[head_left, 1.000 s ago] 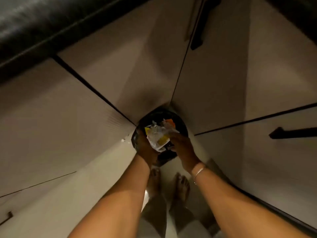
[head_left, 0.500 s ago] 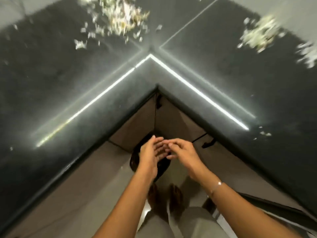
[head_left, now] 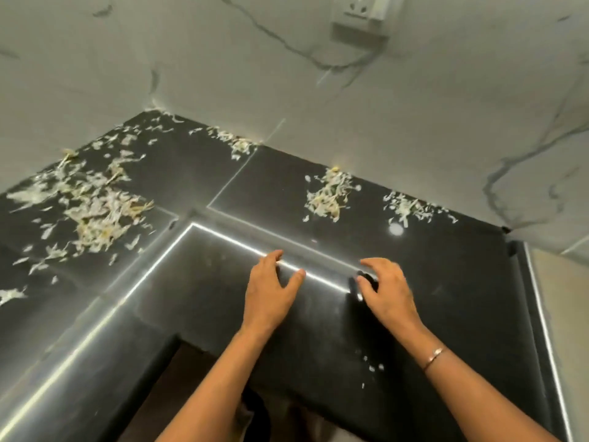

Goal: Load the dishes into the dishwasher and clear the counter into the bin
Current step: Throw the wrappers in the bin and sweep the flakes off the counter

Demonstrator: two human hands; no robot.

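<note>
Lying scattered on the glossy black L-shaped stone countertop (head_left: 462,282) are pale, thin, papery peel scraps. The biggest ragged heap (head_left: 95,215) is spreading over the left wing. A smaller clump (head_left: 328,196) and a flatter one (head_left: 411,208) are sitting near the back wall on the right, and a little tuft (head_left: 239,145) is lying against the wall between them. A few white crumbs (head_left: 371,366) are lying beside the right forearm.

The left hand (head_left: 271,291) and the right hand (head_left: 387,291) are hovering over the smooth front part of the counter, well apart from the heaps. Both are released, with fingers spread and gently curved, grasping nothing. Whether the fingertips are touching the stone, I cannot tell. A thin metal bracelet (head_left: 433,357) is circling the right wrist.

Bright lines of light (head_left: 127,291) are reflecting in the polished surface. A white veined marble wall (head_left: 223,59) is rising behind.
</note>
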